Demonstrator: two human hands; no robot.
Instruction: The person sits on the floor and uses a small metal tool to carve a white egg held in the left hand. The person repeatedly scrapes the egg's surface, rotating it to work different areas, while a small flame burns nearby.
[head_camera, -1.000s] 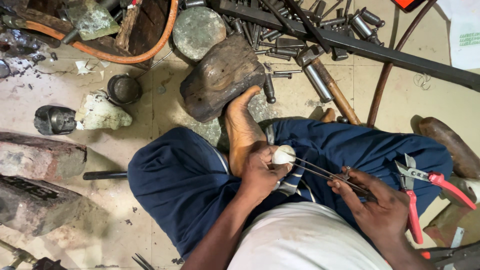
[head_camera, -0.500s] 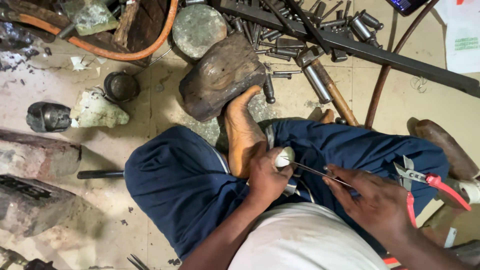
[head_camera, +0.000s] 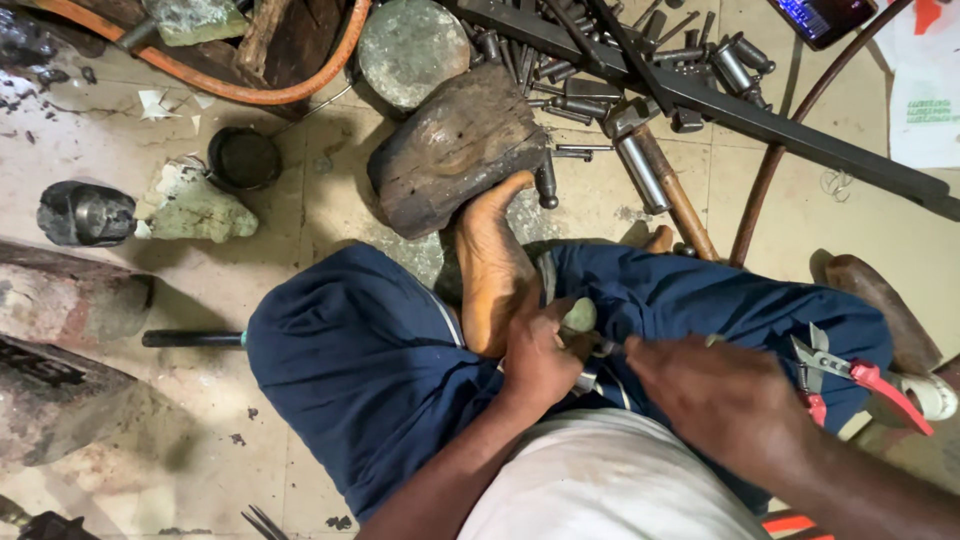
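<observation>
Left hand (head_camera: 535, 355) closed around a small pale lump (head_camera: 578, 316) in the lap, just beside the bare foot (head_camera: 492, 265); a bit of metal (head_camera: 588, 381) shows under the fingers. Right hand (head_camera: 715, 395) knuckles-up just right of it, fingers curled toward the lump; can't tell what it's pinching, if anything. Both over blue trousers (head_camera: 350, 370). Red-handled pliers (head_camera: 850, 372) lie on the right knee, untouched. Far of the foot: wood block (head_camera: 450, 150), touching the toes. Hammer (head_camera: 655, 175) and loose steel punches (head_camera: 560, 95) far right on the floor. Black cup (head_camera: 243, 158) and grey stone (head_camera: 195, 205) far left.
</observation>
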